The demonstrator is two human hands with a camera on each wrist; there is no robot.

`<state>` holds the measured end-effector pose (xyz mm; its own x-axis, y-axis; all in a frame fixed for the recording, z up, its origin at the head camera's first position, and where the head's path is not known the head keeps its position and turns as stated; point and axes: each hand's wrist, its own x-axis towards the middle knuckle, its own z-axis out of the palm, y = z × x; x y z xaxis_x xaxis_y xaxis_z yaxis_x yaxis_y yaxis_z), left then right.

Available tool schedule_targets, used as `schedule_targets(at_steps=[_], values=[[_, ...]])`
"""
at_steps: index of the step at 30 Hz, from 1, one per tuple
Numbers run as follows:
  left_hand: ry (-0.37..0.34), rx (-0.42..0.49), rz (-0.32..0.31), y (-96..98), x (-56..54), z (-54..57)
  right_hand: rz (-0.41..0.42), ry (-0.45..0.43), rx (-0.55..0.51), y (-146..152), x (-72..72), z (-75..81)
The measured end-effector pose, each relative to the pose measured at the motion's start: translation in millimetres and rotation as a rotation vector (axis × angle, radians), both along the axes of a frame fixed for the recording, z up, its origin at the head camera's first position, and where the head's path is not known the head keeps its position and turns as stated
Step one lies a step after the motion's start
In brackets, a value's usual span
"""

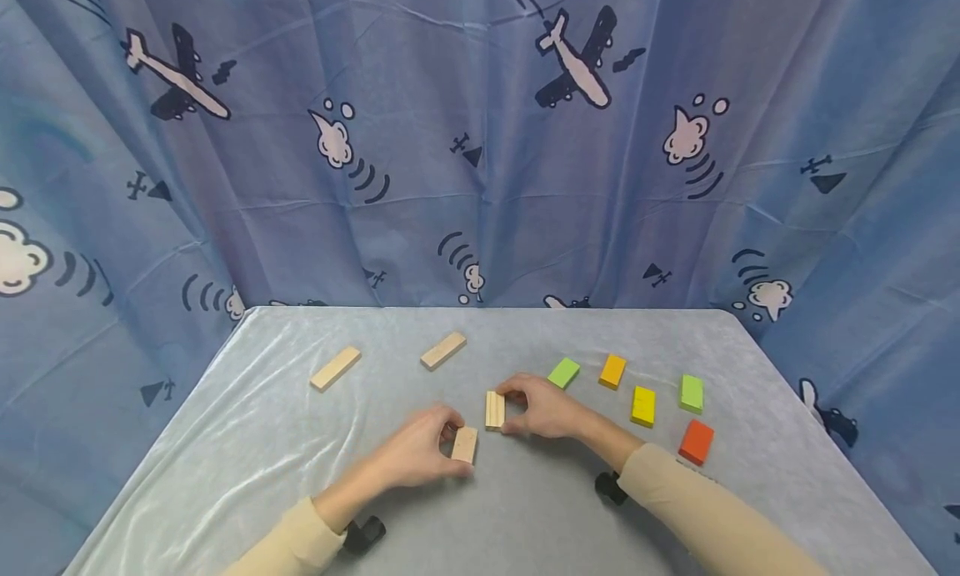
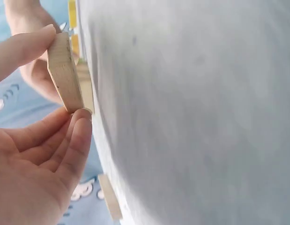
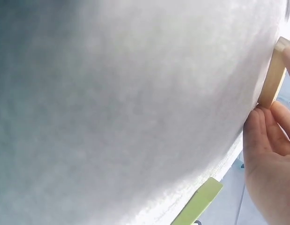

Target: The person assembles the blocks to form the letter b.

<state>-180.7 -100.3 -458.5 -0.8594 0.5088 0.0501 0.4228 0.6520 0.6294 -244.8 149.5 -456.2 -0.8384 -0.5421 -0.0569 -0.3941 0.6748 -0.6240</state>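
Note:
My left hand (image 1: 418, 448) pinches a plain wooden block (image 1: 465, 445) by its two ends, thumb at one end and fingertips at the other. In the left wrist view this block (image 2: 65, 72) is tilted, its broad side showing. Just beyond and to the right, my right hand (image 1: 546, 408) grips pale wooden blocks (image 1: 495, 411) between thumb and fingers. Lines along their top show narrow pieces standing side by side. The right wrist view catches one wooden side (image 3: 273, 79) between the fingertips, low at the cloth.
Two plain wooden blocks (image 1: 335, 368) (image 1: 443, 351) lie apart at the back left. On the right are two green blocks (image 1: 563, 373) (image 1: 692, 393), an orange block (image 1: 612, 371), a yellow block (image 1: 642, 407) and a red block (image 1: 697, 442). A patterned blue curtain (image 1: 420, 142) hangs behind the cloth-covered table (image 1: 225, 443).

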Motion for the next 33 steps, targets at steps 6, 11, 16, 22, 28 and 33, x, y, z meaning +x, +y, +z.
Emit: schedule_targets(at_steps=[6,11,16,22,28,33], values=[[-0.023,-0.053,-0.018,13.8,2.4,0.1,0.008,0.011,-0.005,0,1.8,2.4],[-0.003,-0.112,-0.035,20.8,4.2,3.5,0.004,0.007,-0.003,0,1.6,2.7],[-0.020,-0.109,-0.041,17.6,5.6,6.2,0.009,0.013,0.001,0,0.6,1.7],[-0.054,-0.121,-0.009,11.2,6.4,6.4,0.010,0.018,0.016,-1,0.9,3.4],[-0.048,-0.143,0.000,12.7,7.8,6.6,0.016,0.042,0.020,-8,3.6,2.3],[-0.030,-0.163,0.012,14.1,8.8,5.4,0.018,0.040,0.025,-13,4.5,0.1]])
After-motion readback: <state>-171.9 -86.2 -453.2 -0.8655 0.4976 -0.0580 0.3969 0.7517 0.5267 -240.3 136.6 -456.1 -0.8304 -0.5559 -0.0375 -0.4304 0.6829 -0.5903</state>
